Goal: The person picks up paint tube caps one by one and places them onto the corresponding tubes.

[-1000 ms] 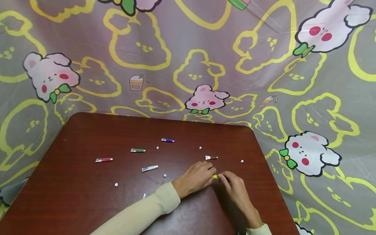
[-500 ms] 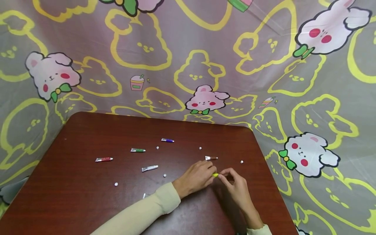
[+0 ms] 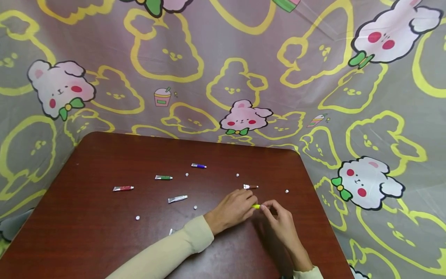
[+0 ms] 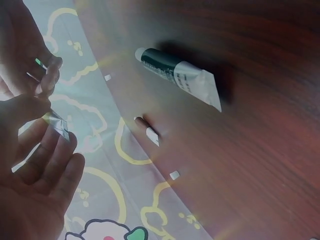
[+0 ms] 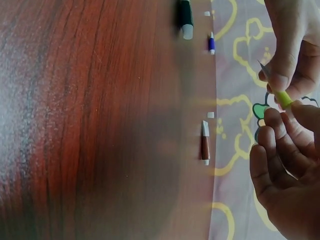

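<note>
My left hand (image 3: 232, 207) pinches a small yellow paint tube (image 3: 256, 206) above the right half of the table. At the tube's right end, the thumb and index finger of my right hand (image 3: 283, 221) meet in a pinch. The right wrist view shows the yellow body (image 5: 283, 98) between both hands. Its flat silver tail (image 4: 61, 125) sticks out by the left fingers in the left wrist view. Whether a cap sits under the right fingertips is hidden. Just beyond the left hand lies a brown paint tube (image 3: 251, 187).
Paint tubes in red (image 3: 123, 188), green (image 3: 163, 178), blue (image 3: 199, 166) and silver-white (image 3: 177, 199) lie scattered on the brown table (image 3: 87, 240). Several small white caps, one (image 3: 137, 218) at left, lie among them. The left sleeve (image 3: 167, 252) partly covers another tube (image 3: 171, 231).
My right hand's fingers have shifted slightly at the yellow tube's end, the index finger coming in toward the thumb. The left hand keeps its hold and has hardly moved.
</note>
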A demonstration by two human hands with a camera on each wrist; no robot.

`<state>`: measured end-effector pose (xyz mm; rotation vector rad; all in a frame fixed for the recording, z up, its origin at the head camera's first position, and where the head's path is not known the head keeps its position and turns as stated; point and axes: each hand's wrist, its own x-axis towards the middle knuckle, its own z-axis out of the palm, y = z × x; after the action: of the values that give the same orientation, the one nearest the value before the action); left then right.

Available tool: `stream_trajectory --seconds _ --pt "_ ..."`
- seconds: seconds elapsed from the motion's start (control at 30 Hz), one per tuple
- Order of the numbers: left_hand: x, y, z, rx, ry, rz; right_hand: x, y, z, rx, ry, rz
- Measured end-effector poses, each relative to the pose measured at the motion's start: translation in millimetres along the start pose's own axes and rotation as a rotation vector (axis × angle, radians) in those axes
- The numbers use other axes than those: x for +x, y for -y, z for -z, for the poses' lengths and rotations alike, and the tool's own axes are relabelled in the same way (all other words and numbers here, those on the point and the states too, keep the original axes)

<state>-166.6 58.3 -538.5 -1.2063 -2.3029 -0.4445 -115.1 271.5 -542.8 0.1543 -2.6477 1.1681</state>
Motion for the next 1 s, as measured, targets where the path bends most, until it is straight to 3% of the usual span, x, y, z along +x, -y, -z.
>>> stream_trajectory --seconds 0.37,0.67,0.83,1.0 --pt "3.7 -3.7 0.2 -0.013 -0.043 -0.042 0.3 1.6 -0.7 -0.079 -0.071 0.013" --pt "2.1 0.3 -0.5 -0.02 -0.028 -0.006 -1.8 3.6 2.5 0.158 0.011 0.002" --pt "0.8 1.6 -0.9 -0.017 -0.028 0.0 -2.4 3.8 2.7 0.143 0.014 0.05" --pt "1.5 0.9 -0.8 -0.013 -0.037 -0.004 -1.7 2.9 0.9 0.106 -0.019 0.03"
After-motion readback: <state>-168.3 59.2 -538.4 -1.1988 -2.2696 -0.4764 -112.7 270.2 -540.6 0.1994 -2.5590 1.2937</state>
